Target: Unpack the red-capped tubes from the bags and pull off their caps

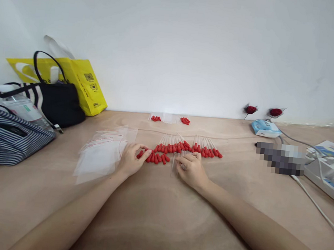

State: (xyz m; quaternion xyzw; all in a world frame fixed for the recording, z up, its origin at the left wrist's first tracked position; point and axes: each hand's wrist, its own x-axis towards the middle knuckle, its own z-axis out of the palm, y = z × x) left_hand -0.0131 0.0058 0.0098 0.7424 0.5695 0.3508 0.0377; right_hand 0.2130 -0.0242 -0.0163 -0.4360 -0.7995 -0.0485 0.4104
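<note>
Several clear droppers with red rubber bulbs (188, 146) lie in rows on the wooden table (151, 219). A small heap of loose red bulbs (158, 158) sits in front of them. My left hand (132, 159) rests at the heap's left end, fingers curled, thumb and forefinger pinched on a red bulb (141, 153). My right hand (191, 168) lies just right of the heap, fingers closed round a clear glass tube (173, 166). A stack of clear zip bags (102, 154) lies left of my left hand.
Two filled small bags with red bulbs (170, 119) lie near the wall. A striped bag (7, 136), a black handbag (57, 103) and a yellow bag (84, 82) stand at the left. At the right are a blue-white device (265, 128), cables and a white box (329, 166).
</note>
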